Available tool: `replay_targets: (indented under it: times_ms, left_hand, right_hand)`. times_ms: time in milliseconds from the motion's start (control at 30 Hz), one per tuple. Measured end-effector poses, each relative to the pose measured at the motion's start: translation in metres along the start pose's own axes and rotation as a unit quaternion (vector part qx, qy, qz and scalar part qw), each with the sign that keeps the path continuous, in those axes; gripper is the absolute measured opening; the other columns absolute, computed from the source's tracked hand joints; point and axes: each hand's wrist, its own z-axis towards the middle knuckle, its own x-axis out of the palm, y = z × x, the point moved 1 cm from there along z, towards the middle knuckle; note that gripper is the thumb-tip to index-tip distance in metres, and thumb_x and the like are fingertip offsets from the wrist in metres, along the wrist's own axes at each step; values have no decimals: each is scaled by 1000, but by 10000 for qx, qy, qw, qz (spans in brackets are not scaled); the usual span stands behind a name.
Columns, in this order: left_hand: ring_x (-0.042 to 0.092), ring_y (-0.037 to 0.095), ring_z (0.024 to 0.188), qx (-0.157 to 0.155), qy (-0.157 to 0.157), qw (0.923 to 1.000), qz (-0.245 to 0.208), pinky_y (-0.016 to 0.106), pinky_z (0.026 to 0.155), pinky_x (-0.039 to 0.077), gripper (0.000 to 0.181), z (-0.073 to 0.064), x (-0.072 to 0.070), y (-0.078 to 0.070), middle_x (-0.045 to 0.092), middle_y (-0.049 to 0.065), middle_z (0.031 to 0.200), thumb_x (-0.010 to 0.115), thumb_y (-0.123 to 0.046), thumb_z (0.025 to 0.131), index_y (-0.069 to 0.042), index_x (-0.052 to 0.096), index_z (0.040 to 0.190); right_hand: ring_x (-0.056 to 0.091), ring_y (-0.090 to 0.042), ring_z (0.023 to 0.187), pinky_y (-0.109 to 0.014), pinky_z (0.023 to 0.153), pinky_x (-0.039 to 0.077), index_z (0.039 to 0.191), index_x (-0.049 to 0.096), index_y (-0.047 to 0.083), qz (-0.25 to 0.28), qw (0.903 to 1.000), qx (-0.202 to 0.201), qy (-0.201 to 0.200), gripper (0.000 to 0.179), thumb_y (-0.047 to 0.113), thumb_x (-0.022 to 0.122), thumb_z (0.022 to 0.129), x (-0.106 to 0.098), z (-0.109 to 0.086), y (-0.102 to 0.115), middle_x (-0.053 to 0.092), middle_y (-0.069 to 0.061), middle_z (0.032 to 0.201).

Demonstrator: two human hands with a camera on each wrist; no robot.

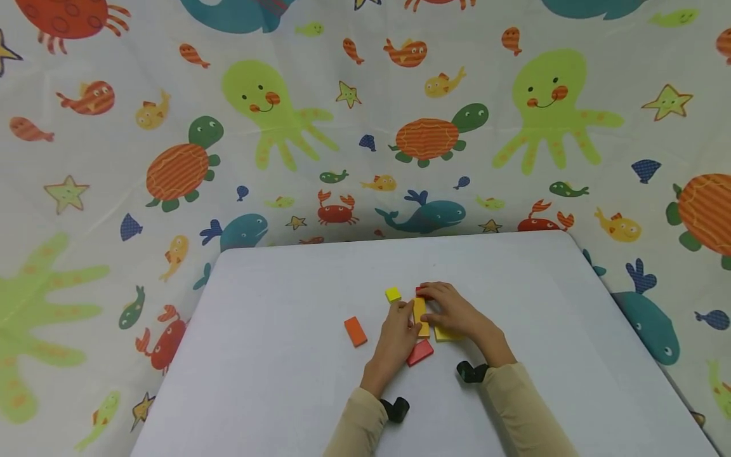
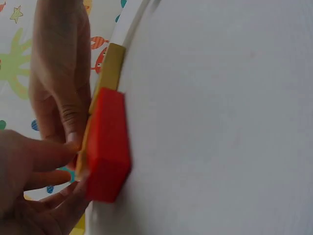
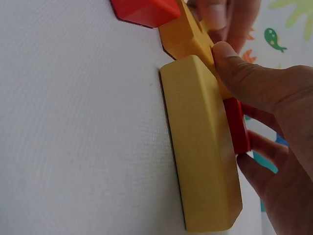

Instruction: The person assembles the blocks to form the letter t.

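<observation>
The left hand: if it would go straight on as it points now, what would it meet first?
Most likely the yellow-orange block, which the left hand seems to touch; the exact depth is unclear.

The head view looks forward and down across the table [image 1: 257, 362] to the cloth [image 1: 320, 57]. Both wrist views sit low, tilted and close, sharing the near red block [image 2: 108, 137].

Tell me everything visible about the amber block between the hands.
The amber block is long and smooth-faced, perhaps painted wood or plastic. It lies on the white table, its length pointing away from the person, a red block by its near end. The left hand and right hand touch it, hiding part of its sides.
</observation>
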Motion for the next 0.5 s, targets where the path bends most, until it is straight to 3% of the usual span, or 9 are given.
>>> replay_targets:
  times_ms: [133, 233, 367, 500]
  left_hand:
    - [62, 17, 109, 184, 35, 9992, 346, 29, 90, 58, 53, -8, -15, -2, 52, 8, 147, 67, -21, 103, -11, 52, 153]
    - [59, 22, 127, 491, 22, 9950, 871, 39, 105, 56, 50, -17, -30, 0, 55, 5, 147, 67, -23, 102, -15, 56, 150]
    - [55, 24, 129, 992, 179, 9821, 1594, 41, 106, 54, 46, -27, -49, 12, 60, 3, 141, 71, -26, 100, -18, 62, 144]
    - [51, 27, 133, 1382, 447, 9718, 1857, 49, 109, 48, 46, -32, -66, 27, 61, 2, 140, 72, -31, 99, -21, 63, 143]
  right_hand:
    - [36, -40, 152, -62, 123, 34, 147, 57, 13, -68, 9999, 79, 33, 64, 35, 80, 91, -1, 1, 1, 48, -13, 160]
    - [36, -39, 152, -61, 123, 34, 146, 57, 13, -79, 9998, 146, 112, 64, 35, 80, 91, -2, 1, 0, 48, -13, 160]
    - [35, -39, 153, -61, 124, 33, 148, 55, 12, -13, 9996, 159, 242, 66, 36, 79, 92, -2, 2, 1, 47, -13, 161]
    - [33, -40, 153, -62, 124, 32, 149, 53, 11, -38, 9995, 141, 265, 67, 38, 78, 93, -4, 1, 1, 45, -14, 162]
